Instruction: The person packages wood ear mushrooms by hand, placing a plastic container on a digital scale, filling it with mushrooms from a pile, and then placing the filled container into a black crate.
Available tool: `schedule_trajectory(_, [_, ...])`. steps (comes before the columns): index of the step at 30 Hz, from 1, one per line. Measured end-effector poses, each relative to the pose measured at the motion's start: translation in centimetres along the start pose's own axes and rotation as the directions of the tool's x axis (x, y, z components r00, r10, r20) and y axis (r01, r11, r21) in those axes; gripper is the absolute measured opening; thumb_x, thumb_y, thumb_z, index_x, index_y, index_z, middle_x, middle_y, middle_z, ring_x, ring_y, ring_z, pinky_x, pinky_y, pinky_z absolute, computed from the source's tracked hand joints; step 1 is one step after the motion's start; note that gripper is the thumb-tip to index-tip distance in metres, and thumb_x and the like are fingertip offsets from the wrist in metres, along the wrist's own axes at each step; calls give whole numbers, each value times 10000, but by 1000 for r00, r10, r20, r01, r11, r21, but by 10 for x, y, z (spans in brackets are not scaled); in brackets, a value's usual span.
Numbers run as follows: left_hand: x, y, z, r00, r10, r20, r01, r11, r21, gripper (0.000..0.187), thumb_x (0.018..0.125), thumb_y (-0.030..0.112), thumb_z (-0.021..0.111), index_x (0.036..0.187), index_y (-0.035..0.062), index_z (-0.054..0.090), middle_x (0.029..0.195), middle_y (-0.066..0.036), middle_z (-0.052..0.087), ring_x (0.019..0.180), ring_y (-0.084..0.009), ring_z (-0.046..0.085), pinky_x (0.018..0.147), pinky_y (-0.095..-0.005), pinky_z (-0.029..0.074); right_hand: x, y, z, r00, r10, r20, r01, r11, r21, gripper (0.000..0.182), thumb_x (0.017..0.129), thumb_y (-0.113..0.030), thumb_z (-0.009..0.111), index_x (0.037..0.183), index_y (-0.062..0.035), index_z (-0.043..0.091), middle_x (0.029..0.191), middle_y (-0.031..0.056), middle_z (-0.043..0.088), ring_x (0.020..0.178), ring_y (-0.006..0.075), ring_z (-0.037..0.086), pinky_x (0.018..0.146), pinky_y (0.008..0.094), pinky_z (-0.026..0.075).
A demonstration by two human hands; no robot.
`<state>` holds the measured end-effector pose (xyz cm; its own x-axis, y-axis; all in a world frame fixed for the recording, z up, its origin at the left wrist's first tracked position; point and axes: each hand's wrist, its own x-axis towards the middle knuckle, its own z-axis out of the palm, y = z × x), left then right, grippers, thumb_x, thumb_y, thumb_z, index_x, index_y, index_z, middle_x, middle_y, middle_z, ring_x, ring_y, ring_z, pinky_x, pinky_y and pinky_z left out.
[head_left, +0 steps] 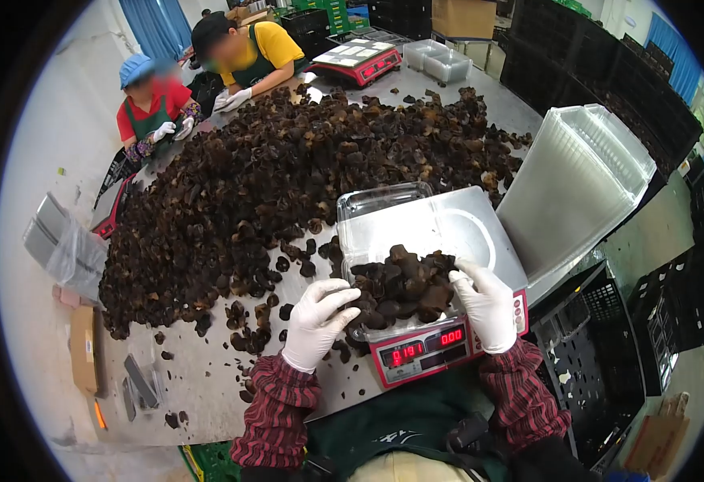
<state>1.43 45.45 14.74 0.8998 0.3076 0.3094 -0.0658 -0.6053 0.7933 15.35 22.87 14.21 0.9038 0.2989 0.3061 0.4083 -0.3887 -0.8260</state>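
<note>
A heap of dark fungus pieces (408, 285) lies in a clear plastic tray on the red scale (428, 353), whose display reads 0.191 and 0.00. At the heap's left side is my left hand (317, 320), white-gloved, fingers bent and apart against the pieces. My right hand (486, 305), also gloved, touches the right edge of the heap with spread fingers. An empty clear tray (384, 198) lies at the back of the scale's metal plate (456, 225). The large pile of fungus (288, 161) spreads over the table beyond.
A tall stack of clear trays (569, 181) stands right of the scale. Black crates (589, 337) are at the lower right. Two co-workers (259, 52) (155, 108) stand across the metal table (215, 386). Another scale (356, 60) holds trays at the back.
</note>
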Motion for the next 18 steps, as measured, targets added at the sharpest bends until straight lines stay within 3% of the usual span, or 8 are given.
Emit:
schedule_trajectory(2, [0, -3, 6, 981, 191, -25, -186, 973, 136, 289, 722, 73, 732, 1004, 48, 671, 1018, -86, 612, 914, -228, 606, 782, -310, 492, 0, -2, 3, 994, -75, 86, 76, 997, -11, 218, 834, -118, 680, 1024, -14, 660, 923, 137, 676, 792, 229, 661, 720, 290, 508])
schedule_trajectory(3, [0, 0, 7, 980, 193, -36, -185, 969, 161, 314, 704, 135, 753, 996, 52, 673, 975, -84, 618, 907, -246, 598, 764, -319, 492, -1, -2, 3, 994, -77, 80, 81, 996, -48, 206, 839, -91, 669, 1029, -10, 659, 938, 145, 675, 859, 222, 668, 754, 285, 505])
schedule_trajectory(7, [-7, 12, 4, 979, 199, 36, -201, 936, 290, 396, 644, 223, 788, 987, 60, 675, 959, -81, 611, 908, -266, 578, 747, -342, 490, -5, 1, -3, 1000, -9, 9, 9, 1000, 21, 197, 857, -77, 651, 1036, 5, 654, 929, 143, 676, 817, 188, 660, 727, 274, 502])
schedule_trajectory(11, [-11, 9, 10, 995, 93, 21, -96, 976, 198, 332, 644, 195, 783, 922, 52, 672, 923, -76, 621, 789, -234, 609, 678, -319, 503, -9, 0, -8, 999, -7, -47, 12, 994, 106, 198, 879, -83, 632, 1043, 28, 647, 869, 115, 669, 719, 135, 621, 658, 253, 486])
schedule_trajectory(13, [-9, 12, 12, 969, 239, 56, -244, 903, 353, 252, 679, 154, 761, 889, 51, 669, 870, -69, 634, 743, -224, 620, 649, -313, 509, -10, -3, -8, 999, -2, -44, 8, 991, 131, 200, 884, -87, 629, 1043, 33, 646, 853, 107, 665, 688, 116, 604, 635, 247, 479])
schedule_trajectory(16, [-9, 33, 9, 970, 229, 83, -244, 892, 380, 186, 714, 112, 732, 878, 52, 668, 840, -63, 640, 755, -232, 624, 659, -324, 514, -13, -8, -12, 999, 37, -14, -35, 992, 123, 183, 877, -103, 643, 1003, 30, 653, 794, 91, 655, 658, 106, 596, 606, 245, 473])
schedule_trajectory(18, [-11, 36, 8, 976, 190, 108, -217, 899, 379, 150, 743, 79, 708, 884, 45, 668, 856, -67, 643, 740, -213, 630, 647, -310, 510, -15, -15, -17, 977, 140, 163, -155, 984, 84, 153, 862, -114, 662, 956, 7, 662, 724, 69, 634, 638, 109, 586, 589, 243, 464])
